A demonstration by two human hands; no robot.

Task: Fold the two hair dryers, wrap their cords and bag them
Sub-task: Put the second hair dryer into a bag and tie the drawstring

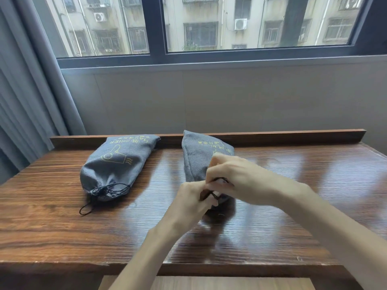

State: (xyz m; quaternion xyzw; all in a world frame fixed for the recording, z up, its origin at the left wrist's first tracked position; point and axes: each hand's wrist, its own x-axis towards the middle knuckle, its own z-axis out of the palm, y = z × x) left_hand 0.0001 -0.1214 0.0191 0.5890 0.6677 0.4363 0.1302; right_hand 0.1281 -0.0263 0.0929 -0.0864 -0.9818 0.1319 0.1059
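Observation:
Two grey drawstring bags with yellow hair-dryer prints lie on the wooden table (62, 227). The left bag (117, 162) is bulging, its mouth cinched, and its black drawstring (98, 197) trails toward me. The right bag (199, 158) lies in the middle, its mouth end under my hands. My left hand (188, 206) and my right hand (234, 181) meet at that mouth, both pinching the black drawstring (213, 194) there. The hair dryers themselves are hidden inside the bags.
A raised wooden lip (293, 136) runs along the table's back edge, against a grey wall below a window. A grey curtain (31, 101) hangs at the left. The table's front edge (83, 266) is close to me.

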